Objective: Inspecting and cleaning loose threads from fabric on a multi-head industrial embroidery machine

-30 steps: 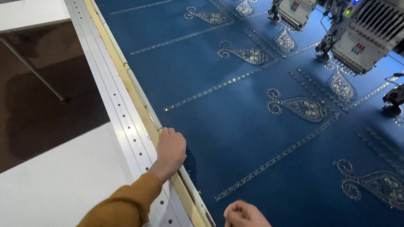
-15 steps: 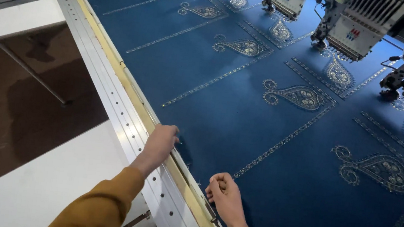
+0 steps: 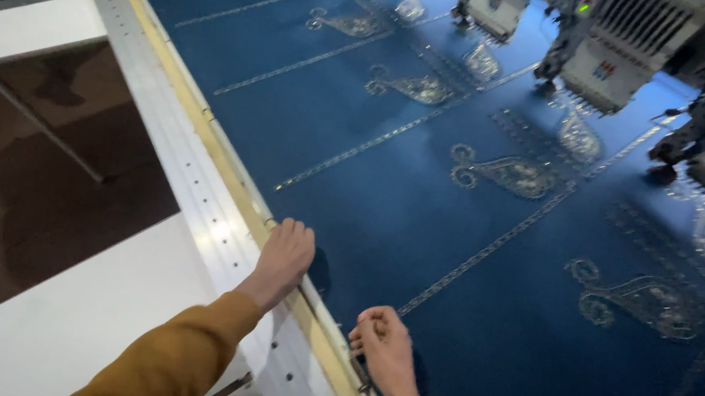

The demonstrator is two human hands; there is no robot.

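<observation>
Left hand fingers curled over frame rail; right hand fisted on blue fabric, grip contents possibly hidden.

the blue cloth is smooth woven fabric with a soft sheen, stitched with raised silvery, glittering embroidery. along its edge runs a frame rail of brushed, pale metal with small holes, beside a matt yellowish strip. the table looks smooth, white and matt. the sleeve is soft mustard knit cloth.
</observation>
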